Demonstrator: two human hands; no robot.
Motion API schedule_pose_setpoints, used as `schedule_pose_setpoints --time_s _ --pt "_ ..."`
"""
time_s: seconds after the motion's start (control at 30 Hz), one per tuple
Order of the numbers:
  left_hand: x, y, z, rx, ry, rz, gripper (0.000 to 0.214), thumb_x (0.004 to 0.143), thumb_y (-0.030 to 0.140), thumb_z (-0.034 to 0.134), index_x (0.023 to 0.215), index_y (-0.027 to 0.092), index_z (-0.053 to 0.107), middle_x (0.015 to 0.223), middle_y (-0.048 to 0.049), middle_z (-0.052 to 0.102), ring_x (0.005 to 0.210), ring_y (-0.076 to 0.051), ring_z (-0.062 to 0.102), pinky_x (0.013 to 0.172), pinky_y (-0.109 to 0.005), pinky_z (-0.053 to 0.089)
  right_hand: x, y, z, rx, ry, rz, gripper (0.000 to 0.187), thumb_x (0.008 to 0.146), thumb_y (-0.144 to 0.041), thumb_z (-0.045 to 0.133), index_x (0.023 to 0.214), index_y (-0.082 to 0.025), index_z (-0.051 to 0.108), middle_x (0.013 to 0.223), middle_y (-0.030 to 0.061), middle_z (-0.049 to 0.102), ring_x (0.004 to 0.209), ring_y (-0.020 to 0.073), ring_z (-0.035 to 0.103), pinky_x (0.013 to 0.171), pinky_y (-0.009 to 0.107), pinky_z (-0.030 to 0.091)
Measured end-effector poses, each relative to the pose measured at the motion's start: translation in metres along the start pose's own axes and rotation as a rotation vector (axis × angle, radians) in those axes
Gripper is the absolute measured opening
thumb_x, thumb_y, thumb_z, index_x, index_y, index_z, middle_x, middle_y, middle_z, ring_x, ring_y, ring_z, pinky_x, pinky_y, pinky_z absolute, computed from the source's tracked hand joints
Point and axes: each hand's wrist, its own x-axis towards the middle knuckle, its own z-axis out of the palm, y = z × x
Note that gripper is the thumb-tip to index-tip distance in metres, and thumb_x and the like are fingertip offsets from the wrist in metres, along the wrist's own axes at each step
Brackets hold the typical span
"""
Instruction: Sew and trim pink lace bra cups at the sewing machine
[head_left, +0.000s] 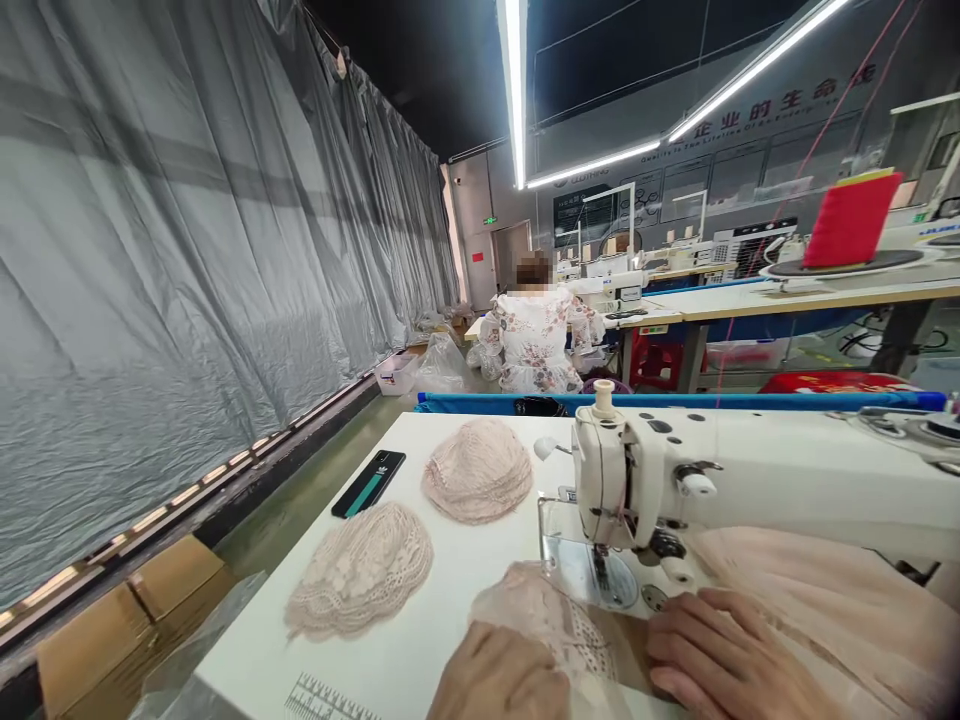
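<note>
My left hand (499,672) has its fingers curled down on a pale pink lace piece (559,625), which lies on the white sewing table beside the needle plate. Sheer fabric runs from this lace toward my right hand (731,655). That hand rests palm down with its fingers laid out on the cloth, right of the presser foot (602,562); its thumb side is partly hidden. Smooth pink fabric (832,590) is bunched under the arm of the white sewing machine (611,480). Two stacks of lace cups, one near (367,570) and one farther back (478,470), lie left of the machine.
A dark phone (369,484) lies at the table's left edge, and a printed ruler (322,697) at the front. Cardboard boxes (135,620) stand on the floor at left. Ahead, a person in a floral top (536,335) sits at another machine. A red thread cone (853,220) stands right.
</note>
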Motion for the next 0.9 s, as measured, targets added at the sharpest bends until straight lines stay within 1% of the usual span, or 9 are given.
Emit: schedule_pose_setpoints --time_s 0.13,0.2,0.3,0.37,0.47,0.53,0.63,0.77,0.9 --pt "-0.016 -0.001 -0.004 0.025 -0.031 0.044 0.02 0.095 0.017 0.043 0.089 0.018 0.061 0.087 -0.0018 0.067 0.074 -0.012 0.06 0.072 -0.026 0.038 0.003 -0.011 0.0 0.1 -0.069 0.028 0.008 0.092 -0.028 0.062 0.1 -0.028 0.063 0.092 -0.0032 0.073 0.082 0.0156 0.07 0.078 0.028 0.048" --pt "-0.008 -0.003 -0.006 -0.077 -0.099 -0.02 0.019 0.094 0.022 0.043 0.097 0.017 0.061 0.094 -0.005 0.067 0.081 -0.015 0.06 0.078 -0.029 0.04 0.002 -0.02 0.006 0.202 -0.111 0.229 0.009 0.093 -0.032 0.058 0.099 -0.029 0.063 0.094 -0.0005 0.073 0.085 0.0184 0.07 0.078 0.03 0.051" --pt "0.026 -0.013 -0.007 -0.314 -0.445 -0.44 0.029 0.088 0.018 0.05 0.115 0.019 0.059 0.123 -0.0098 0.059 0.113 -0.023 0.051 0.096 -0.038 0.038 0.002 -0.03 0.024 0.299 -0.148 0.656 0.026 0.091 -0.045 0.051 0.106 -0.026 0.06 0.101 0.008 0.071 0.089 0.0255 0.069 0.077 0.036 0.053" --pt "0.052 -0.025 0.0 -0.356 -0.569 -0.736 0.035 0.083 0.015 0.057 0.118 0.018 0.059 0.133 -0.0124 0.051 0.124 -0.029 0.041 0.103 -0.046 0.032 0.007 -0.033 0.037 0.3 -0.174 0.788 0.036 0.085 -0.052 0.054 0.106 -0.023 0.058 0.097 0.0108 0.07 0.087 0.029 0.068 0.072 0.037 0.052" --pt "0.073 -0.041 0.01 -0.456 -0.669 -0.854 0.033 0.069 0.02 0.074 0.1 0.014 0.066 0.098 -0.0083 0.062 0.102 -0.03 0.051 0.09 -0.042 0.039 0.022 -0.032 0.051 0.335 -0.22 0.904 0.036 0.077 -0.047 0.056 0.101 -0.021 0.057 0.078 0.0056 0.065 0.072 0.0271 0.064 0.063 0.035 0.047" --pt "0.074 -0.047 0.008 -0.571 -0.734 -0.914 0.015 0.067 0.024 0.074 0.075 0.014 0.066 0.068 0.0001 0.053 0.08 -0.022 0.052 0.075 -0.032 0.04 0.034 -0.033 0.051 0.417 -0.253 0.937 0.026 0.074 -0.044 0.053 0.087 -0.022 0.055 0.065 -0.0006 0.054 0.063 0.0229 0.057 0.059 0.031 0.041" --pt "0.063 -0.044 -0.019 -0.796 -0.815 -0.997 0.027 0.069 0.035 0.07 0.057 0.015 0.057 0.055 0.0049 0.038 0.061 -0.013 0.041 0.058 -0.024 0.031 0.048 -0.041 0.036 0.654 -0.345 0.86 0.034 0.071 -0.054 0.053 0.059 -0.025 0.04 0.057 -0.0051 0.035 0.058 0.0168 0.043 0.057 0.028 0.034" --pt "0.046 -0.024 -0.07 -1.057 -0.875 -1.137 0.049 0.058 0.059 0.075 0.068 0.013 0.065 0.062 0.0028 0.051 0.061 -0.011 0.044 0.057 -0.023 0.034 0.05 -0.064 -0.001 0.993 -0.482 0.719 0.043 0.07 -0.065 0.059 0.063 -0.023 0.055 0.073 -0.0011 0.051 0.073 0.0189 0.047 0.068 0.028 0.038" --pt "0.026 0.005 -0.1 -1.341 -0.771 -1.319 0.061 0.049 0.063 0.084 0.082 0.012 0.074 0.07 0.0 0.062 0.064 -0.01 0.05 0.064 -0.021 0.04 0.035 -0.089 -0.029 1.27 -0.658 0.779 0.049 0.069 -0.068 0.068 0.074 -0.019 0.065 0.072 -0.0015 0.052 0.073 0.0169 0.046 0.066 0.025 0.035"
